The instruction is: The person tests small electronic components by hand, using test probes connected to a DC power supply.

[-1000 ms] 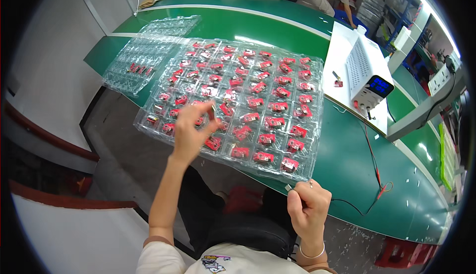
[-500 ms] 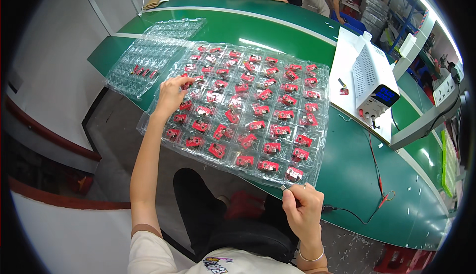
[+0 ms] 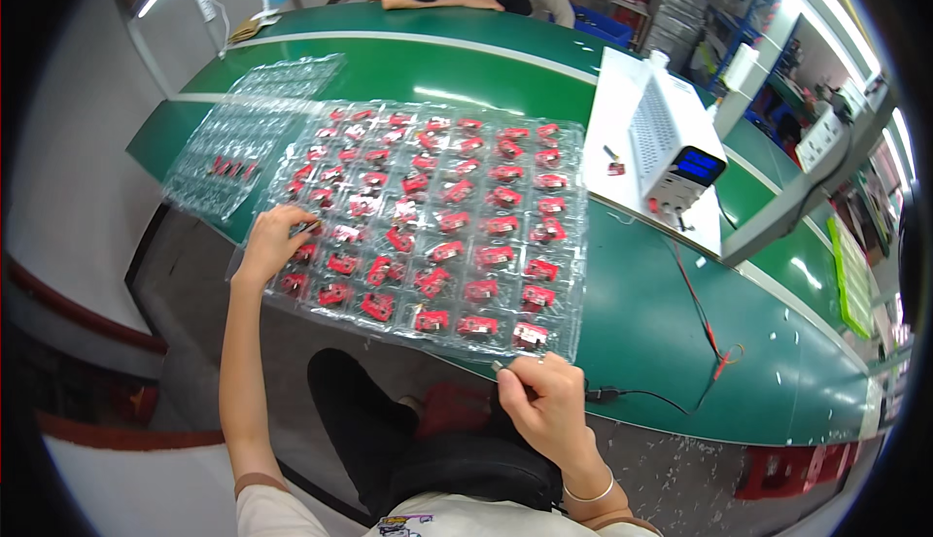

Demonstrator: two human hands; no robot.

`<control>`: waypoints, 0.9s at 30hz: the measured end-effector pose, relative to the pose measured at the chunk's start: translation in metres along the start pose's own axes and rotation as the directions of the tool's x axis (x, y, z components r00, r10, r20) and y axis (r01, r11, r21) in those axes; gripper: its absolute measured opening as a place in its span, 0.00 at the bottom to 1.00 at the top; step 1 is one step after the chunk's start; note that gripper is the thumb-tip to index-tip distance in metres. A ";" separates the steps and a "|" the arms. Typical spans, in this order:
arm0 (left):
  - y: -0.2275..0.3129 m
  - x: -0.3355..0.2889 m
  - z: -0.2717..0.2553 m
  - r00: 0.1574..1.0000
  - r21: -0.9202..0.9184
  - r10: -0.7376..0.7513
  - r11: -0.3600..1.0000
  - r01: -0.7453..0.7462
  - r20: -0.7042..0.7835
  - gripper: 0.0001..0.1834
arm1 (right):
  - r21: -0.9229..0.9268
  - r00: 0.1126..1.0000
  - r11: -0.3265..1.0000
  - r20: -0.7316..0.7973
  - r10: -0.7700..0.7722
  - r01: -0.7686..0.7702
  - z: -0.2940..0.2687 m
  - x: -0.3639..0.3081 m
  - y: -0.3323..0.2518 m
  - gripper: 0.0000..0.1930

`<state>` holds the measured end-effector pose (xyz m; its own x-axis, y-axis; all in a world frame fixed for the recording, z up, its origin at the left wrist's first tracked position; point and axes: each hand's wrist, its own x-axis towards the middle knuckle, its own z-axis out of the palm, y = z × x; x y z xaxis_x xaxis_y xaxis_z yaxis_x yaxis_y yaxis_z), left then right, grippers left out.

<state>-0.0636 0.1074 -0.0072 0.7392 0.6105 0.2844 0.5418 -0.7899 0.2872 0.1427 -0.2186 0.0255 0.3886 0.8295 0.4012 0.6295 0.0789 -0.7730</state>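
A clear plastic tray (image 3: pixel 408 343) holds rows of small red circuit boards (image 3: pixel 445 252), roughly one to a pocket. My left hand (image 3: pixel 270 243) is over the tray's left edge, its thumb and fingertips pinched on a small red circuit board that they mostly cover. Close to the tray's near right corner, my right hand (image 3: pixel 546 403) is closed round a cable plug (image 3: pixel 498 366) whose metal tip points out toward the tray. A black connector and cable (image 3: pixel 604 395) show just right of that hand; whether they join the plug is hidden.
Another clear tray (image 3: pixel 233 129) with several red boards lies at the left. At the right, a white power supply (image 3: pixel 671 138) stands on a white board beside a loose red board (image 3: pixel 616 169). Red clip leads (image 3: pixel 717 367) lie on the green table. A person leans on the far side.
My left hand has moved nearer along the tray's left side, to a lower pocket. My right hand keeps its grip by the near corner. The whole view has shifted to the right.
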 end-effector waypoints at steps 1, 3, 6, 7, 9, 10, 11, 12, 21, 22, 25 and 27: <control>0.003 -0.002 -0.001 0.998 0.045 0.052 0.998 -0.050 -0.045 0.09 | -0.002 1.000 1.000 0.009 -0.007 0.007 -0.002 -0.001 -0.002 0.12; 0.009 -0.004 0.004 0.989 -0.013 -0.008 1.000 0.006 -0.149 0.08 | -0.015 1.000 1.000 -0.012 -0.007 0.007 -0.005 -0.005 -0.005 0.12; 0.035 -0.012 0.006 0.947 -0.156 -0.140 0.983 0.098 -0.289 0.07 | -0.022 1.000 1.000 -0.024 -0.007 0.006 -0.003 -0.009 -0.006 0.12; 0.054 -0.019 0.005 0.933 -0.445 -0.277 0.882 0.153 -0.228 0.08 | 0.005 1.000 1.000 -0.019 -0.006 0.007 -0.002 -0.009 -0.006 0.12; 0.095 -0.028 0.017 0.933 -0.822 -0.357 0.542 0.176 -0.035 0.09 | 0.022 1.000 1.000 -0.018 0.013 -0.013 0.000 -0.010 -0.004 0.11; 0.119 -0.035 0.020 0.946 -0.912 -0.322 0.374 0.166 0.040 0.10 | 0.047 1.000 0.999 -0.011 0.007 -0.006 0.001 -0.009 -0.004 0.11; 0.142 -0.042 0.025 0.956 -0.958 -0.266 0.219 0.183 0.122 0.11 | 0.071 1.000 0.997 -0.003 0.003 -0.002 0.001 -0.009 -0.004 0.10; 0.162 -0.050 0.030 0.959 -0.976 -0.207 0.059 0.210 0.194 0.12 | 0.081 1.000 0.997 0.008 0.012 -0.012 0.003 -0.009 -0.004 0.10; 0.233 -0.071 0.040 0.938 -0.892 -0.040 -0.327 0.313 0.344 0.19 | 0.124 0.999 0.991 0.001 0.043 -0.043 -0.004 -0.008 -0.007 0.06; 0.233 -0.072 0.041 0.937 -0.891 -0.040 -0.326 0.316 0.347 0.19 | 0.126 0.999 0.991 0.000 0.046 -0.046 -0.004 -0.009 -0.007 0.06; 0.234 -0.073 0.040 0.942 -0.883 -0.018 -0.353 0.309 0.336 0.20 | 0.125 0.998 0.991 -0.024 0.053 -0.049 -0.005 -0.011 -0.008 0.07; 0.235 -0.074 0.039 0.940 -0.871 -0.009 -0.380 0.313 0.341 0.20 | 0.109 0.997 0.992 -0.035 0.071 -0.066 -0.005 -0.012 -0.006 0.08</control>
<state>0.0245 -0.1257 0.0038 0.8265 0.5609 -0.0473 -0.3229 0.5413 0.7763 0.1376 -0.2321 0.0276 0.4551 0.8134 0.3624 0.5252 0.0835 -0.8469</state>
